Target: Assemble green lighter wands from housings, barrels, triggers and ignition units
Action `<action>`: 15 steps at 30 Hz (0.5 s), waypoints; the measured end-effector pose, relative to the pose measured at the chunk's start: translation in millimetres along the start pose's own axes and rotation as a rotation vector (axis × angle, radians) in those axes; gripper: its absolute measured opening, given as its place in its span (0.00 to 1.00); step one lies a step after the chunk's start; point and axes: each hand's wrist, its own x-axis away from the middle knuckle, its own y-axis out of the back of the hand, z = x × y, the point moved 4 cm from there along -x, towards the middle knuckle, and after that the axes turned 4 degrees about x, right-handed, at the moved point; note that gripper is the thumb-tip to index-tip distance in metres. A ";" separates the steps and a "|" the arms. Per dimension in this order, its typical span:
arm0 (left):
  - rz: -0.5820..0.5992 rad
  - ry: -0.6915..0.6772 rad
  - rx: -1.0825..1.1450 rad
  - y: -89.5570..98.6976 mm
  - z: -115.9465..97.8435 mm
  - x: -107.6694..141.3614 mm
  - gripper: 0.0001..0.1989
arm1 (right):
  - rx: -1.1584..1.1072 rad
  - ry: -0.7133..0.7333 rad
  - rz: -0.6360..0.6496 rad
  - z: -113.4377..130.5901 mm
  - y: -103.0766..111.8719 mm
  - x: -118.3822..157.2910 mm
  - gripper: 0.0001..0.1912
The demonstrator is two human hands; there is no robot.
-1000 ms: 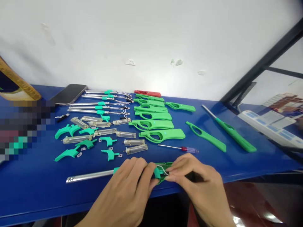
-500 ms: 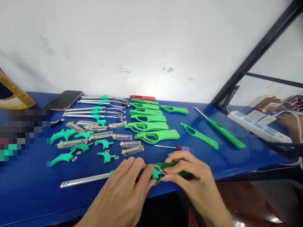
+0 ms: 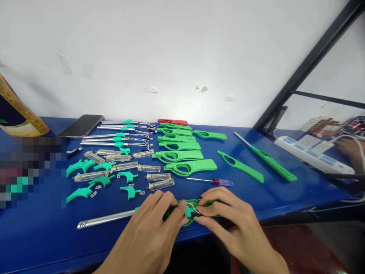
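Near the table's front edge lies an opened green gas lighter handle (image 3: pixel 186 224), its metal tube (image 3: pixel 108 219) pointing left. My left hand (image 3: pixel 151 228) is closed around the handle's tube end, its fingertips by a teal trigger (image 3: pixel 188 211) inside. From the right, my right hand (image 3: pixel 236 220) pinches at a thin white wire (image 3: pixel 193 206) within the shell. Its fingertips partly hide the wire's end and the inner parts. Beyond the hands rests a screwdriver (image 3: pixel 222 182) with a clear and red handle.
Several green handle shells (image 3: pixel 196 166) lie in a column, a red one (image 3: pixel 172 121) behind them. To the left are metal tubes with wires (image 3: pixel 98 140), clear fuel tanks (image 3: pixel 124 166) and teal triggers (image 3: pixel 129 192). An assembled lighter (image 3: pixel 273 163) and power strip (image 3: pixel 313 154) are right.
The view has shifted slightly, so the table's things appear a little lower and further right. Both hands stay at the handle; the right fingertips have shifted only slightly at the wire.
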 end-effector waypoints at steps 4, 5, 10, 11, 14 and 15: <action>0.034 -0.021 -0.044 -1.4 0.6 6.7 0.15 | -0.004 -0.016 -0.004 -1.5 0.4 -0.3 0.03; 0.053 -0.023 -0.055 -1.9 1.4 9.2 0.15 | -0.003 -0.024 -0.008 -2.0 0.5 -0.3 0.04; 0.116 -0.037 -0.099 5.9 8.6 20.0 0.17 | 0.012 -0.054 -0.025 -4.4 1.8 -0.7 0.05; 0.106 -0.034 -0.110 10.6 11.2 21.3 0.17 | 0.017 -0.051 -0.026 -4.4 2.0 -0.9 0.06; 0.037 0.033 -0.155 27.3 22.5 25.3 0.20 | 0.028 -0.043 -0.022 -4.5 2.2 -1.2 0.07; 0.024 0.067 -0.168 31.8 26.7 27.2 0.20 | 0.030 -0.042 -0.020 -4.6 2.1 -1.2 0.07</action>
